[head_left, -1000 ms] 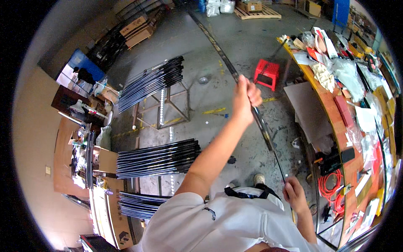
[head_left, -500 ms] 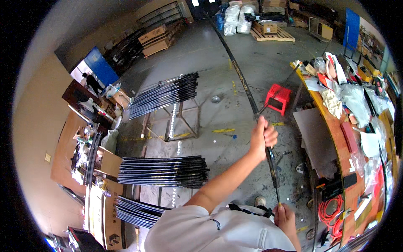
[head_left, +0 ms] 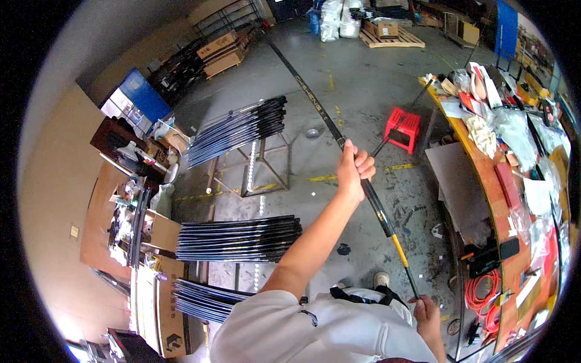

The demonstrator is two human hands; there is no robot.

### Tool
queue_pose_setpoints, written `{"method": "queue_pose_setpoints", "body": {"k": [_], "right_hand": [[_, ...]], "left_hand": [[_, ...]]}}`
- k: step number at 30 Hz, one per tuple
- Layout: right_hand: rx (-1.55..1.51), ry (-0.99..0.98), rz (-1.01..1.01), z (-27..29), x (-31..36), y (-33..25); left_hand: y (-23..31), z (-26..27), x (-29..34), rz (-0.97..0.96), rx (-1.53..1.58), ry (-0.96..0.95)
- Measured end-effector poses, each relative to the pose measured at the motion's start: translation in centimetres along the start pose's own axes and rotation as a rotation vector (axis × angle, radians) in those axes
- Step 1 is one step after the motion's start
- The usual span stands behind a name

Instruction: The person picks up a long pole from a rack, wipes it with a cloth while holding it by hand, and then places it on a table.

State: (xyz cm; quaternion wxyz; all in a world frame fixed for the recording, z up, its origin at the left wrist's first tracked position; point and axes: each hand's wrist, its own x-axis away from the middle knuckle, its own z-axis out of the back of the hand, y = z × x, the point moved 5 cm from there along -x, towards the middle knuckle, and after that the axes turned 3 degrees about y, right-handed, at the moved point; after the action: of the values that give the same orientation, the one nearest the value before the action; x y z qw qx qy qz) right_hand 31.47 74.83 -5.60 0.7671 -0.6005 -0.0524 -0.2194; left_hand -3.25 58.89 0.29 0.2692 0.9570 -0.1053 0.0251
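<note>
A long black telescopic fishing rod [head_left: 311, 100] with gold markings slants from the far left down to the near right. My left hand [head_left: 354, 172] is closed around its thick tube, the thumb lying along it. Out of the tube's near end comes a thinner yellow-and-black section [head_left: 399, 251]. My right hand [head_left: 427, 310], low beside my body, is closed on the dark narrow end of that section. Part of the right-hand fingers is hidden.
Black rods lie in rows on racks: a far bundle [head_left: 242, 130], a middle one [head_left: 239, 239] and a near one [head_left: 209, 299]. A red stool [head_left: 402, 129] stands ahead right. The cluttered workbench [head_left: 484, 175] runs along the right; cartons [head_left: 166, 302] stand left.
The rod has swung left at its far end, and my left hand has moved up and left with it. My right hand is farther right and lower; more of the yellow section shows.
</note>
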Motion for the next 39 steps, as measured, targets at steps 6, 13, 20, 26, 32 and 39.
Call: {"method": "queue_pose_setpoints", "body": {"k": [6, 13, 20, 26, 32, 39], "right_hand": [[0.001, -0.082, -0.02, -3.2, -1.4, -2.1], [-0.217, -0.087, -0.008, -4.4, -3.0, -5.0], [-0.045, -0.017, 0.069, -4.5, -4.5, -4.5], [-0.127, -0.16, 0.026, -2.0, -3.5, -2.5], [0.019, -0.087, 0.074, -1.4, -1.0, -0.4], [-0.007, -0.13, 0.099, -3.7, -1.9, 0.0]], "left_hand": [[-3.7, 1.0, 3.8, 0.218, 0.167, -0.061], [-6.2, -0.7, 8.3, 0.229, 0.23, -0.202], [-7.1, -0.2, 9.9, 0.196, 0.141, -0.166], [-5.3, 0.7, 8.2, 0.124, 0.133, -0.068], [-4.6, 1.2, 6.4, 0.102, 0.171, -0.061], [-4.9, 0.9, 8.2, 0.136, 0.218, -0.126]]}}
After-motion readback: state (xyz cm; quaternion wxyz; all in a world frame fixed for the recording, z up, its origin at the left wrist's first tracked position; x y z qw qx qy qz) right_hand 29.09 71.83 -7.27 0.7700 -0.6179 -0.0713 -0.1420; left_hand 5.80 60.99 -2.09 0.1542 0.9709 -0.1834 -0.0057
